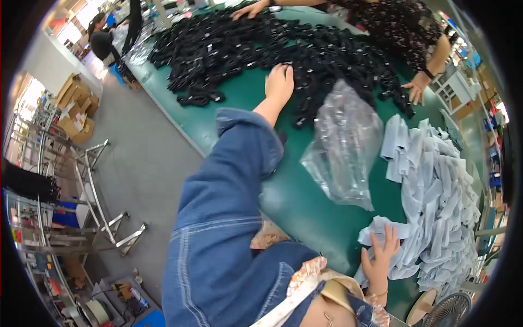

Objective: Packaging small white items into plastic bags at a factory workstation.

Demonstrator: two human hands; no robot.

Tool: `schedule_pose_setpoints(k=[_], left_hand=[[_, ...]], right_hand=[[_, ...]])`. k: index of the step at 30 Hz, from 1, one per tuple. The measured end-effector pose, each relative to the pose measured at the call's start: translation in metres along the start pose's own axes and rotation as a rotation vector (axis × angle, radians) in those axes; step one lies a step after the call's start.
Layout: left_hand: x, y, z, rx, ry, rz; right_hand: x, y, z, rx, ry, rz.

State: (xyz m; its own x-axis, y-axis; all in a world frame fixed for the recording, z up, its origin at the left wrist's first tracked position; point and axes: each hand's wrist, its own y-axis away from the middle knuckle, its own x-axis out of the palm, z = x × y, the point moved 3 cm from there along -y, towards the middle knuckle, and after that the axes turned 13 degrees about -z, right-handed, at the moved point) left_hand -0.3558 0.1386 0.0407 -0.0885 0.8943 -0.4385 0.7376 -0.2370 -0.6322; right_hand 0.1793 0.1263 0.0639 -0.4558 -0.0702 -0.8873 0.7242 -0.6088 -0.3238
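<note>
Left grip [279, 83]: bare hand, back uppermost, fingers bent and close together at the near edge of the black heap; whether they have hold of a piece cannot be told. Arm reaching far forward, wrist nearly straight, in a blue denim sleeve [218, 185] with pale stitching and a turned-back cuff.

Right grip [383, 256]: bare hand, wide open, fingers spread and pointing forward over a loose pale strip [385, 228]; no firm hold visible, contact uncertain. Forearm short in view, from the lower edge; thin bracelet [377, 295] at the wrist.

Black strap pieces [207, 60]: large heap, matte, narrow, looped and folded, with small bright glints; spread in an arc across the far part of the counter [318, 229], which is green and smooth.

Clear plastic bag [346, 141]: one, thin, glossy, crumpled; on the counter between the black heap and the pale stock.

Pale grey-blue strips [441, 201]: many, soft, flat, fabric-like, overlapping in a long pile along the right side.

Co-worker [392, 27]: dark patterned top, across the counter; one hand on the black heap, the other beside its right end.

Surroundings: dark fan [448, 312], lower right; brown cardboard boxes [79, 111] and metal tube stands [92, 191] on the grey floor [147, 158], left.
</note>
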Motion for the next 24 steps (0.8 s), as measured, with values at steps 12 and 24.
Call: schedule_pose_setpoints(k=[12,24], left_hand=[[-0.237,-0.057,0.318,-0.531,-0.979,-0.361],[-0.012,-0.199,0.281,-0.465,-0.569,0.049]], right_hand=[[0.092,0.017,0.072,-0.86,0.254,0.144],[0.063,-0.012,0.107,-0.521,0.174,0.622]])
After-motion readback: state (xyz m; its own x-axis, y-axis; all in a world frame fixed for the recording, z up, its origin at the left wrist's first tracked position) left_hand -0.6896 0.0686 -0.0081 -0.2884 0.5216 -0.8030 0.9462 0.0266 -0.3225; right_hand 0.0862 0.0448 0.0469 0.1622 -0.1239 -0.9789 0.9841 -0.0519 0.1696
